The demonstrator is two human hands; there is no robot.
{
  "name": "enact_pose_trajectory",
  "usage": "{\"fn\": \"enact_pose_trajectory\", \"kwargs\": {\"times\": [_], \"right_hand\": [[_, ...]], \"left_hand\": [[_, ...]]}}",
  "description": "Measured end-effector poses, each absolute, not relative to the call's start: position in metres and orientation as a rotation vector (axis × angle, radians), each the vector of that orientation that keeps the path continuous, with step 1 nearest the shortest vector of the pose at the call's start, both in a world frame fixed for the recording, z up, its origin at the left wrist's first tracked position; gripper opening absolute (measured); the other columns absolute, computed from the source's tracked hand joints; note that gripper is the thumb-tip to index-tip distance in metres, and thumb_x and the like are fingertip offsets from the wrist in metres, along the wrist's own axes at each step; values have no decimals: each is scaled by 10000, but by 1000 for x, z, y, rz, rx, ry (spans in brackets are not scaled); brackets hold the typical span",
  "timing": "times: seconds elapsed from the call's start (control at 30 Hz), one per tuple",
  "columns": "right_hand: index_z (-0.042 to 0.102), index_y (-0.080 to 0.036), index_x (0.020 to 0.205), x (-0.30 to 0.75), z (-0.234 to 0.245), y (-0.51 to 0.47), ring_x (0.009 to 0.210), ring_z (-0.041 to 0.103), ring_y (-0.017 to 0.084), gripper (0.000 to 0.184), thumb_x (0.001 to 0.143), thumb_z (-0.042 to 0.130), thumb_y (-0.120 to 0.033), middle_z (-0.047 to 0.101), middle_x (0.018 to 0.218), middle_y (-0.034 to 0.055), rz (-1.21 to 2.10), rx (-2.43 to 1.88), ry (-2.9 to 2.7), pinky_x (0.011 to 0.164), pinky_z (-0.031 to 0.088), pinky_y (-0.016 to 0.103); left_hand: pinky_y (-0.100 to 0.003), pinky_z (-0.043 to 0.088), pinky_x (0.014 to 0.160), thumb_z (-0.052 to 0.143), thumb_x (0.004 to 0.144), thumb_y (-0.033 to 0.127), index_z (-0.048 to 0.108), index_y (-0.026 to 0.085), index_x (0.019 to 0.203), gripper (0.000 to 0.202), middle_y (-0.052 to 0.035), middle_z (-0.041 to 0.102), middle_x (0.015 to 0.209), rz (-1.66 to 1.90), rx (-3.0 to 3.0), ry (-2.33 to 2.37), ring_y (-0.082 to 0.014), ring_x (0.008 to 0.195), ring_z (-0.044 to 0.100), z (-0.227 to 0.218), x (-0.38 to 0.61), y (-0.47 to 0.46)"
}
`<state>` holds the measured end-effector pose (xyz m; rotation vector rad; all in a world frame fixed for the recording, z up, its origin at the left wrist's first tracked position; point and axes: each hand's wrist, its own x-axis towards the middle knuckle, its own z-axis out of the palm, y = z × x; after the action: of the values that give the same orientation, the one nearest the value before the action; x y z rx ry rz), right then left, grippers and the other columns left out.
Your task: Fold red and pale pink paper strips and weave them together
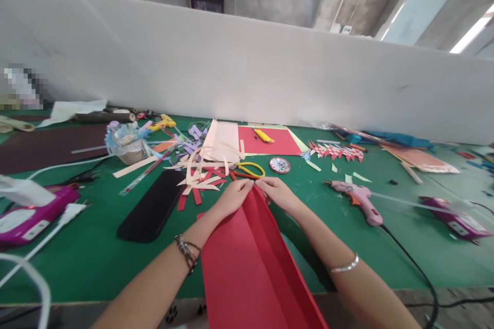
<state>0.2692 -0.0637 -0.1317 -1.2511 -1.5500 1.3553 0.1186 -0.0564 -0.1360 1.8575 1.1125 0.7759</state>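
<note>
A large red paper sheet (pixel 250 262) lies folded lengthwise in front of me, running from the table's near edge to a narrow far end. My left hand (pixel 231 196) pinches that far end from the left. My right hand (pixel 278 193) pinches it from the right, fingertips almost meeting the left ones. Both hands are closed on the paper. Just beyond them lie yellow-handled scissors (pixel 250 168) and a heap of red and cream paper strips (pixel 200 175).
On the green table (pixel 92 257) are a black case (pixel 152 206), a pink glue gun (pixel 358 199) with its cord, purple devices (pixel 27 216) (pixel 455 216) at both sides, a red sheet (pixel 278 143) with a yellow cutter (pixel 264 135), a round tin (pixel 280 165), and a white partition (pixel 247 77) behind.
</note>
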Motion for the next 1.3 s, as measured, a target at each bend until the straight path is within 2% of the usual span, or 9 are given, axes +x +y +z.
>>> {"fn": "enact_pose_trajectory", "kwargs": {"times": [0.13, 0.27, 0.4, 0.6, 0.8, 0.97, 1.3], "right_hand": [[420, -187, 565, 270, -133, -63, 372, 385, 59, 309, 741, 472, -435, 406, 426, -74, 1315, -1246, -1515, 396, 326, 192], [412, -190, 563, 271, -134, -63, 374, 386, 60, 325, 742, 484, -451, 416, 425, -74, 1290, -1227, -1482, 403, 327, 193], [397, -190, 538, 273, -131, -64, 375, 382, 58, 344, 747, 477, -451, 411, 430, -69, 1278, -1239, -1492, 402, 320, 194], [459, -175, 596, 275, -126, -67, 412, 403, 72, 305, 762, 440, -430, 428, 457, -60, 1299, -1301, -1627, 417, 324, 198], [404, -181, 550, 273, -124, -70, 423, 383, 72, 286, 740, 442, -392, 386, 441, -67, 1306, -1304, -1634, 426, 288, 196], [449, -174, 570, 270, -125, -71, 452, 388, 78, 257, 722, 453, -382, 412, 464, -60, 1385, -1306, -1516, 458, 303, 202], [368, -188, 515, 252, -139, -76, 424, 291, 68, 321, 717, 418, -433, 327, 446, -64, 1257, -1294, -1405, 421, 227, 209]], "left_hand": [[-277, 419, 747, 308, 848, 426, 576, 156, 759, 391, -21, 641, 780, 794, 1815, 1101, -196, 793, 571, -139, 118, -55], [-261, 414, 677, 346, 828, 435, 576, 149, 701, 389, -13, 627, 713, 788, 1802, 1091, -187, 719, 559, -139, 119, -55], [-252, 402, 668, 373, 815, 425, 579, 152, 676, 369, -5, 619, 696, 774, 1811, 1067, -176, 695, 550, -137, 118, -56], [-250, 403, 621, 381, 806, 428, 560, 149, 648, 368, -12, 611, 676, 783, 1808, 1088, -170, 661, 536, -137, 119, -56], [-251, 399, 621, 373, 809, 433, 546, 145, 640, 376, -6, 587, 645, 798, 1806, 1129, -167, 654, 525, -139, 119, -55], [-251, 407, 633, 382, 804, 450, 603, 139, 695, 396, -10, 620, 682, 820, 1805, 1152, -175, 679, 542, -141, 119, -54], [-242, 377, 564, 390, 790, 488, 622, 137, 609, 458, -17, 606, 582, 907, 1807, 1305, -172, 608, 543, -139, 122, -56]]}}
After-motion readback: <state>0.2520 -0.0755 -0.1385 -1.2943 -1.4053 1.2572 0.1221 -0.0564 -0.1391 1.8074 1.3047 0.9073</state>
